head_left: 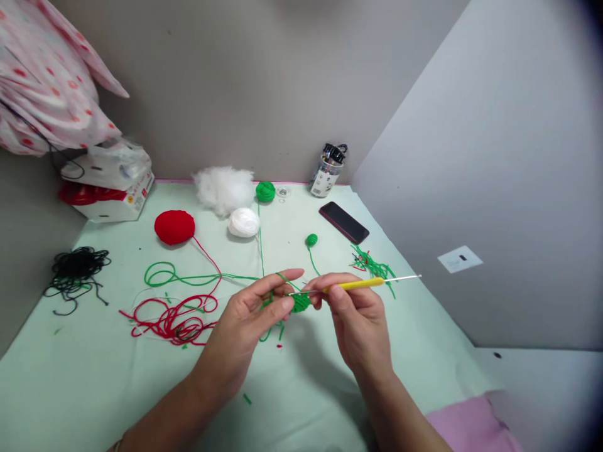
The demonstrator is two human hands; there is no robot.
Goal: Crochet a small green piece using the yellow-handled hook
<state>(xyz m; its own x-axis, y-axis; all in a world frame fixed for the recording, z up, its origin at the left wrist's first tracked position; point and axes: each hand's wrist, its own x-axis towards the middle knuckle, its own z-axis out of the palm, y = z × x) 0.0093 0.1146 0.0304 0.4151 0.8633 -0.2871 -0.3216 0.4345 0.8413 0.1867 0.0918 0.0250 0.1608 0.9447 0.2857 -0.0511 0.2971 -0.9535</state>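
A small green crochet piece is pinched between the thumb and fingers of my left hand. Green yarn runs over the raised index finger of that hand. My right hand is closed around a crochet hook with a yellow handle and metal ends. One end of the hook meets the upper edge of the crochet piece; the other points out to the right. Whether a loop sits on the hook's tip is too small to tell. Beyond my hands lies a little green crocheted ball with a yarn tail.
Red yarn ball, white yarn ball, green yarn ball and white stuffing lie toward the back. Tangled black yarn and loose red yarn are on the left. A phone, pen jar and green scraps stand right.
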